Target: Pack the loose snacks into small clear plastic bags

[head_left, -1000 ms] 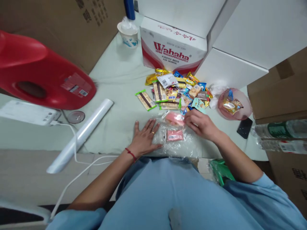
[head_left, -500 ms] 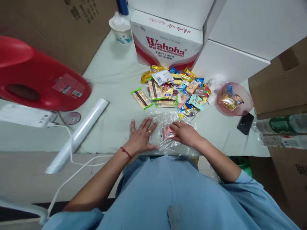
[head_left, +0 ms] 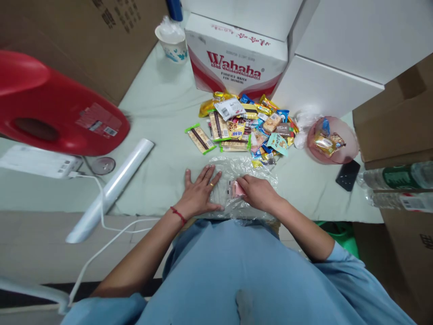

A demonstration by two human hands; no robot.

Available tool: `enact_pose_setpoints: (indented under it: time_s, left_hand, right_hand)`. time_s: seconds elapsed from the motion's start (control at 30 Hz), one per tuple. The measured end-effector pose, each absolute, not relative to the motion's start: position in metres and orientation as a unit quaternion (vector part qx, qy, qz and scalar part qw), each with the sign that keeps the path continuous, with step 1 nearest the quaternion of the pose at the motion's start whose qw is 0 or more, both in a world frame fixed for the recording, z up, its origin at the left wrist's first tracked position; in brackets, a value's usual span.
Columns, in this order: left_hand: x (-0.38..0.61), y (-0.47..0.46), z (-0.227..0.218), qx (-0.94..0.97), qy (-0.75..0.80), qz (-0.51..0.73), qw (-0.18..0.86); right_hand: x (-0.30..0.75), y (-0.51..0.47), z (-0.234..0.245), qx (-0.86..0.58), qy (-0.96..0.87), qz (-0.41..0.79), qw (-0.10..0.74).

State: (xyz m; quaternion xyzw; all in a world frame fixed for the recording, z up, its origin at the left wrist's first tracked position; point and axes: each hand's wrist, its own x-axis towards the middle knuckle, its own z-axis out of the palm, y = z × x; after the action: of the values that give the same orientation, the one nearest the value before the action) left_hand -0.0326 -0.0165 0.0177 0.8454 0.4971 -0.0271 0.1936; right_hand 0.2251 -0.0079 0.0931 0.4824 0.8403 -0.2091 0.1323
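A crinkled sheet of clear plastic film [head_left: 221, 168] lies flat at the near edge of the table. My left hand [head_left: 200, 193] presses down with spread fingers on the film's left side. On the film's middle sits a small pink wrapped snack [head_left: 238, 189]. My right hand [head_left: 259, 192] has its fingers closed on the snack's right end, hiding part of it. Just beyond the film is a heap of packaged snacks [head_left: 241, 128], with a green-edged wafer packet [head_left: 200, 138] at its left side.
A pink bowl [head_left: 352, 140] with a few snacks and a black phone [head_left: 348, 175] are to the right, beside plastic bottles [head_left: 394, 177]. A Wahaba-style carton [head_left: 237, 58] stands behind. Leftward are a roll of film [head_left: 111, 189], a white cable [head_left: 98, 189] and a red jug [head_left: 64, 108].
My right hand has shifted slightly and its fingers are curled more over the pink snack. My left hand stays spread in the same place.
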Motion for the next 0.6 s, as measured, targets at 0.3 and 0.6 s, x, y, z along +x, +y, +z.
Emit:
enact_pose_setpoints:
  time_s: [0.3,0.6]
  left_hand:
    - [-0.035,-0.018,0.010,0.848,0.493,-0.001,0.196]
    - [-0.070,-0.046,0.030,0.877,0.375,0.227,0.195]
  right_hand:
    - [0.222,-0.006,0.102,0.522,0.817,-0.211,0.122]
    - [0.265,-0.045,0.101,0.452,0.850,-0.270,-0.032]
